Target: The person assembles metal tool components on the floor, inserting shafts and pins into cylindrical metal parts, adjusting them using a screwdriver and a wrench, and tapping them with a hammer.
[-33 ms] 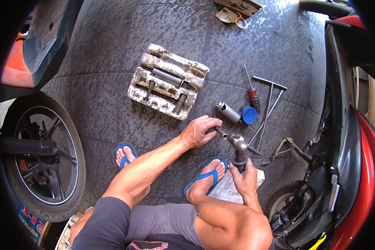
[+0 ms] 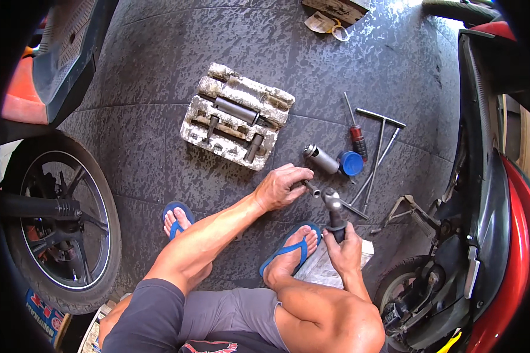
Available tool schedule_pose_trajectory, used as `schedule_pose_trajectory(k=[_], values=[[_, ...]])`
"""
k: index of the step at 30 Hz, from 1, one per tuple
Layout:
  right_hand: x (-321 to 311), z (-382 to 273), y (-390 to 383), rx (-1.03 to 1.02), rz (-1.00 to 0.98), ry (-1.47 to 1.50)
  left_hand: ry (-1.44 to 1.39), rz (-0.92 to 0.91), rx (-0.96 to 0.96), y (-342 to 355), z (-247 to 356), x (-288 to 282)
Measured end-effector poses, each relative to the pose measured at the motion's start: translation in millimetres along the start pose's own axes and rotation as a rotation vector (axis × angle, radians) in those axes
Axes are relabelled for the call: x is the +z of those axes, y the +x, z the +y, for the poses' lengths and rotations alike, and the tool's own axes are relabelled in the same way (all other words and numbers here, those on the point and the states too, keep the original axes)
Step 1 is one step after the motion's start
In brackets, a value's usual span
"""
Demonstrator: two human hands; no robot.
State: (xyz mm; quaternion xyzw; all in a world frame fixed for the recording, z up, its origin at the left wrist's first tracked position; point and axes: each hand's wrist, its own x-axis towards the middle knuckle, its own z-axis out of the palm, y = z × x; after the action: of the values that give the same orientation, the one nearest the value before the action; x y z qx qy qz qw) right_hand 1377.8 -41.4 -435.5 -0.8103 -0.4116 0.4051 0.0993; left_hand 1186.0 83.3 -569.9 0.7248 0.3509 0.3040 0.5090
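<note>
My left hand (image 2: 284, 187) is closed round a small metal tube (image 2: 314, 189), whose hollow end points right. In my right hand (image 2: 344, 248) is a hammer (image 2: 332, 202) with a rounded shiny metal head and a black grip, fingers wrapped round the grip. The hammer head is just right of the tube's end; whether they touch I cannot tell. Beyond my hands a silver cylinder (image 2: 322, 159) lies on the floor beside a round blue cap (image 2: 351, 163). A worn white foam tray (image 2: 229, 152) holds a dark metal cylinder (image 2: 237, 110) and smaller metal parts.
A red-handled screwdriver (image 2: 357, 138) and crossed T-handle wrenches (image 2: 383, 147) lie to the right. A red motorcycle (image 2: 512, 235) stands at the right, a wheel (image 2: 70, 217) at the left. A pale block (image 2: 321, 267) sits by my right foot. A box (image 2: 338, 9) is at the far edge.
The hammer head has shifted slightly to the left and tilted in my right hand. My left hand and the tube are almost where they were.
</note>
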Motion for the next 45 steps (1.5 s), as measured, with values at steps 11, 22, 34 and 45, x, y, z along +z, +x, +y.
schedule_pose_trajectory(k=[11,22,34,45], values=[[13,-9,15,-0.250,0.218,0.423,0.135,0.041,0.040,15,65,-18],[10,-43,35,-0.086,-0.285,1.381,-0.312,-0.034,-0.133,20,116,-38],[19,-53,21,-0.244,0.011,0.830,-1.203,0.132,-0.617,5,115,0],[-18,-1,187,-0.257,0.553,-0.124,-1.447,0.393,-0.642,36,98,-31]])
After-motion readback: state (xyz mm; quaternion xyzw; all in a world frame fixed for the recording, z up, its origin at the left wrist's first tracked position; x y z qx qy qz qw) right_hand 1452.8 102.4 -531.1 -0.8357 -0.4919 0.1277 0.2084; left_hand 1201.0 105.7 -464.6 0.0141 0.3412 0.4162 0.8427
